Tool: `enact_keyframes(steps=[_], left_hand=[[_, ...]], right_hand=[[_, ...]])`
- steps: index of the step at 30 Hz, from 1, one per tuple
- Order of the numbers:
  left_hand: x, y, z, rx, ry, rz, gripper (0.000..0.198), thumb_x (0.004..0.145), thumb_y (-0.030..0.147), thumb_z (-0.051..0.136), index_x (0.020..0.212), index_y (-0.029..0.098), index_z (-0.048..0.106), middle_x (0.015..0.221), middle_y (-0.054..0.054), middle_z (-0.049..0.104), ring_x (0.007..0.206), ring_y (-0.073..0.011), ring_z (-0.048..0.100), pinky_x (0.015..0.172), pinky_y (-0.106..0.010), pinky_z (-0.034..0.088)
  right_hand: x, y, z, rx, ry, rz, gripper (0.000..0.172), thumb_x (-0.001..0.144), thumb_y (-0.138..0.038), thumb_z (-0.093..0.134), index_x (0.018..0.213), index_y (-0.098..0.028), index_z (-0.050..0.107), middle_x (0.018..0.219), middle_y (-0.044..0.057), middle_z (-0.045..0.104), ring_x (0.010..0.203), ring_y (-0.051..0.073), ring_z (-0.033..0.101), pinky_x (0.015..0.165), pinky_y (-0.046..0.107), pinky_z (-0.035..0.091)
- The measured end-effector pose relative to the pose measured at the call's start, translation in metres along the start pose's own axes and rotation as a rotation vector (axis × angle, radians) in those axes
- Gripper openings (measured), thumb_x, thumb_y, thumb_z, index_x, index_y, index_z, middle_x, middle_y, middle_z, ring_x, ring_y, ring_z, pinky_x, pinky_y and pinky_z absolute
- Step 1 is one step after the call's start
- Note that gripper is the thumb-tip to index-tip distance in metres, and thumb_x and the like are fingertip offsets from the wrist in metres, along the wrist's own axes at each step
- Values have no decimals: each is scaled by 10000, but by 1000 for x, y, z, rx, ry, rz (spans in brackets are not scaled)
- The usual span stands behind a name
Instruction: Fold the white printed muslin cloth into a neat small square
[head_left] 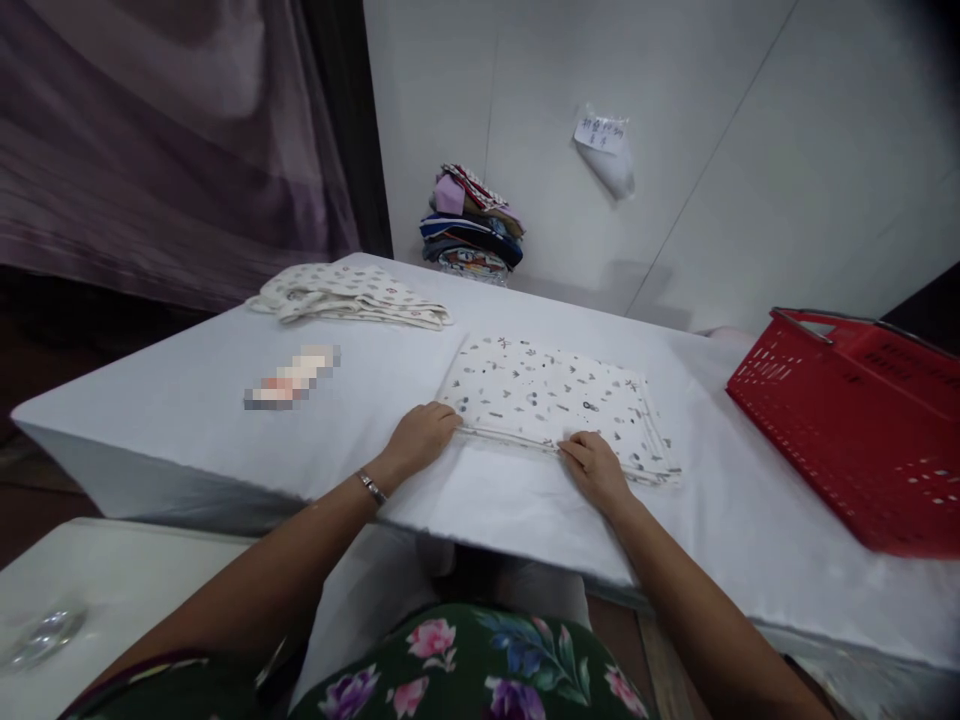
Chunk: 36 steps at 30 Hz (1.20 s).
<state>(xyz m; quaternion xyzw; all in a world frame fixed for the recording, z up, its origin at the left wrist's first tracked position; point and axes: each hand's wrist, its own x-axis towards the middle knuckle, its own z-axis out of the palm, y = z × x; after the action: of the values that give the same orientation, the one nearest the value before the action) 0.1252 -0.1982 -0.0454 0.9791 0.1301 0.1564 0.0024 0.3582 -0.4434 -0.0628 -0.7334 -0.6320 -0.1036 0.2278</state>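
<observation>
A white cloth (540, 390) with a small scattered print lies folded into a flat rectangle on the white-covered table (187, 430). At its near left corner, my left hand (424, 437) has its fingers closed on the edge. My right hand (598, 468) pinches the near edge farther right, thumb and fingers together. The folded layers show along the front and right sides. Another cream printed cloth (352, 297) lies loosely folded at the back left, apart from both hands.
A red plastic basket (847, 420) stands on the table at the right. Behind the table rises a stack of folded fabrics (472, 225) by the wall. A blurred-out item (292, 378) lies left of my left hand. A white surface (112, 600) is at lower left.
</observation>
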Motion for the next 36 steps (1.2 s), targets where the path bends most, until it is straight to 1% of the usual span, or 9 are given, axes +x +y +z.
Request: enact_keyframes(steps=[5, 10, 16, 18, 23, 26, 29, 32, 36], left_hand=[[-8, -3, 1, -27, 43, -35, 221, 863, 174, 451, 1000, 190, 623, 1060, -55, 640, 974, -205, 548, 793, -343, 432], [-7, -7, -6, -32, 112, -32, 274, 890, 167, 412, 1065, 200, 620, 1079, -45, 653, 983, -186, 555, 786, -318, 434], [-7, -7, -3, 35, 45, -15, 286, 861, 118, 424, 1026, 205, 641, 1073, -31, 654, 973, -185, 557, 777, -317, 432], [-8, -6, -2, 39, 48, -25, 277, 860, 116, 426, 1003, 202, 647, 1061, -30, 656, 958, -183, 559, 767, -312, 435], [-4, -7, -6, 58, 150, -40, 273, 876, 128, 431, 1020, 202, 651, 1045, -28, 659, 981, -185, 545, 794, -312, 437], [-5, -9, -3, 52, 82, -31, 291, 867, 103, 424, 980, 207, 672, 1049, -28, 657, 983, -184, 547, 791, -306, 447], [-11, -8, 3, 43, 14, -69, 340, 856, 78, 404, 1022, 217, 667, 1085, -29, 646, 992, -182, 551, 780, -301, 460], [-15, -7, 4, 35, -5, -101, 368, 857, 78, 383, 1061, 220, 654, 1121, -37, 634, 1026, -192, 542, 802, -317, 465], [-19, -4, -2, -14, -28, -119, 377, 866, 94, 373, 1125, 211, 620, 1158, -39, 625, 1062, -191, 532, 856, -323, 456]], right_hand=[[-1, 0, 1, -6, 1, -20, 291, 940, -293, 429, 1047, -169, 669, 883, 93, 583, 816, 209, 513, 727, 346, 430], [-1, -1, 2, 76, 27, 75, 302, 945, -314, 416, 992, -192, 688, 858, 79, 590, 810, 200, 524, 717, 330, 442], [-3, 1, 3, 27, -9, 38, 325, 948, -324, 395, 1015, -201, 688, 879, 86, 583, 823, 209, 518, 731, 345, 435], [-3, 2, 3, 14, -20, 19, 330, 947, -331, 395, 1034, -195, 683, 892, 90, 581, 829, 209, 516, 742, 349, 432], [-2, 2, 4, 52, 4, 66, 349, 951, -342, 374, 1007, -211, 692, 880, 85, 588, 826, 204, 524, 735, 342, 440], [-1, 1, 5, 26, -11, 64, 349, 949, -332, 372, 1005, -217, 697, 872, 85, 587, 818, 207, 521, 726, 343, 437], [-1, 0, 4, -9, -46, 48, 341, 945, -321, 382, 1023, -215, 697, 879, 89, 585, 814, 207, 513, 725, 344, 432], [-1, -1, 4, -28, -50, 41, 339, 945, -309, 387, 1013, -202, 701, 889, 95, 586, 816, 207, 509, 725, 342, 430], [0, -3, 1, -35, -46, 26, 328, 940, -296, 395, 1009, -194, 700, 888, 94, 587, 814, 204, 518, 727, 340, 436]])
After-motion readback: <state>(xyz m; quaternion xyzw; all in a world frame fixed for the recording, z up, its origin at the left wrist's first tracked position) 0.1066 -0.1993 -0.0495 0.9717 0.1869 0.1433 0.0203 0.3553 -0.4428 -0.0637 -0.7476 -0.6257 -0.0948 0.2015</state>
